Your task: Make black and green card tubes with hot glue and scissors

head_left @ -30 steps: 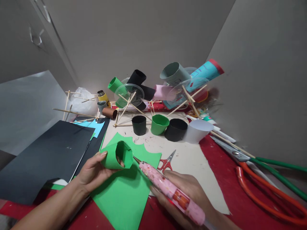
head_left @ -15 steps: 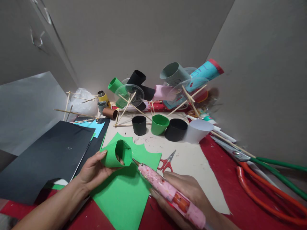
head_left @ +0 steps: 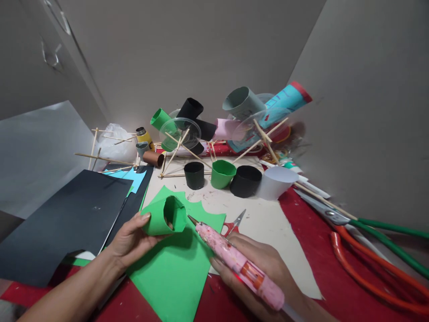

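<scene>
My left hand point(head_left: 136, 238) is closed around a green paper cup point(head_left: 157, 218), tilted with its open end toward the right. Some of its fingers are hidden behind and inside the cup. My right hand point(head_left: 258, 261) grips a pink hot glue gun point(head_left: 223, 248) with an orange window on its side. The metal nozzle points up and left, a small gap away from the cup's rim. Beneath both lies a green sheet point(head_left: 170, 277) with a scalloped edge. Small red-handled scissors point(head_left: 236, 221) lie just beyond my right hand, their handles partly covered.
Behind stand black cups point(head_left: 246, 181), a green cup point(head_left: 223, 173) and a white cup point(head_left: 277, 182). Stick frames point(head_left: 181, 143) carry clear discs with paper tubes point(head_left: 191, 109). Large orange-handled shears point(head_left: 338, 217) lie right; black sheets point(head_left: 67, 219) lie left.
The glue gun's nozzle has moved slightly up and away from the cup's rim. The green cup has shifted a little to the right in my left hand.
</scene>
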